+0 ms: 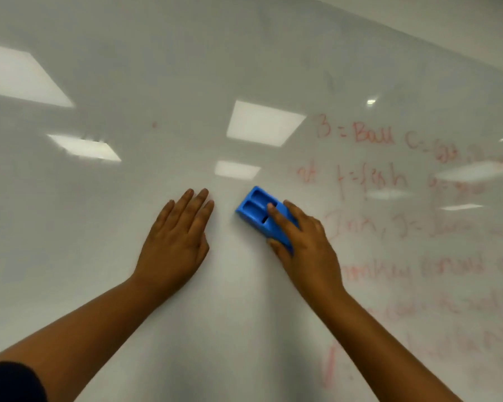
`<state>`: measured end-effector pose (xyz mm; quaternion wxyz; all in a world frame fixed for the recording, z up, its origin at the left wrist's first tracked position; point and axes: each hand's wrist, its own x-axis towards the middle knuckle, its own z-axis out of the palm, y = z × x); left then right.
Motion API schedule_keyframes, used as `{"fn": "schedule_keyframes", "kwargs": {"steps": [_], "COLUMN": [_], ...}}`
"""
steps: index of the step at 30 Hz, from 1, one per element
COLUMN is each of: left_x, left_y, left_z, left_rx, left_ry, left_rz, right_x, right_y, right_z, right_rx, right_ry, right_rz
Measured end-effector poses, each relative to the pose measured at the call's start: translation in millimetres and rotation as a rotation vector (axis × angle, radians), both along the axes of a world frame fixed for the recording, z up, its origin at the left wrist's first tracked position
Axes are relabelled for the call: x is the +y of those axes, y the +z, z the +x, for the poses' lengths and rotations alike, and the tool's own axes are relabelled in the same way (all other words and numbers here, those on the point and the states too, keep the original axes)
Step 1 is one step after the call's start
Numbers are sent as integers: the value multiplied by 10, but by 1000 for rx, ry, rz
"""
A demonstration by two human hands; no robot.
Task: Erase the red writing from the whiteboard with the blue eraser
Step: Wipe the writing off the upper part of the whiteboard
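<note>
A glossy whiteboard (157, 68) fills the view. Several lines of faint red writing (372, 134) cover its right part, running from mid-height down to the lower right. My right hand (305, 242) holds the blue eraser (257, 211) flat against the board, just left of the writing, with one finger lying across its top. The eraser is a blue block with two recessed grooves. My left hand (176, 242) lies flat on the board, fingers together, a short way left of the eraser and apart from it.
The left and middle of the board carry no writing apart from a tiny red speck (154, 124). Ceiling lights (263, 123) reflect as bright patches on the board. The board's top edge (418, 36) runs diagonally at the upper right.
</note>
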<state>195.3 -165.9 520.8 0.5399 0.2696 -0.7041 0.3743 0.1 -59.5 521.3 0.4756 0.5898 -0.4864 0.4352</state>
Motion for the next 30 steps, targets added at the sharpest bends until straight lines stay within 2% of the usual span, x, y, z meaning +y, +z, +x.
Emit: {"fn": "schedule_keyframes", "kwargs": {"steps": [6,9,15,18,20,24,27,28,30], "left_x": [-87,-80,-55,-72,-83,-105,-111,-110,-106], "left_y": [-69,-59,-60,-64,-70,-80,-81,-83,-89], "left_z": [14,25,34,35,27,17,17,18,19], "left_rx": [-40,-42,-39,-34,-28,-10,-3,-3,-9], "left_ry": [27,27,24,11,-7,-23,-27,-25,-17], "left_rz": [-33,-42,-31,-32,-28,-35,-38,-38,-39], "right_x": [-44,-150,-329,-262,-202,-96,-118,-150,-238], "right_y": [514,498,31,156,326,677,846,858,782], "right_z": [-246,-23,323,70,-143,-547,-520,-418,-143], "right_rx": [-272,-305,109,175,83,-271,-512,-527,-433], "right_ry": [9,25,-86,-95,-95,-77,14,28,32], "right_rz": [-146,-169,-146,-160,-190,-241,-343,-360,-334]}}
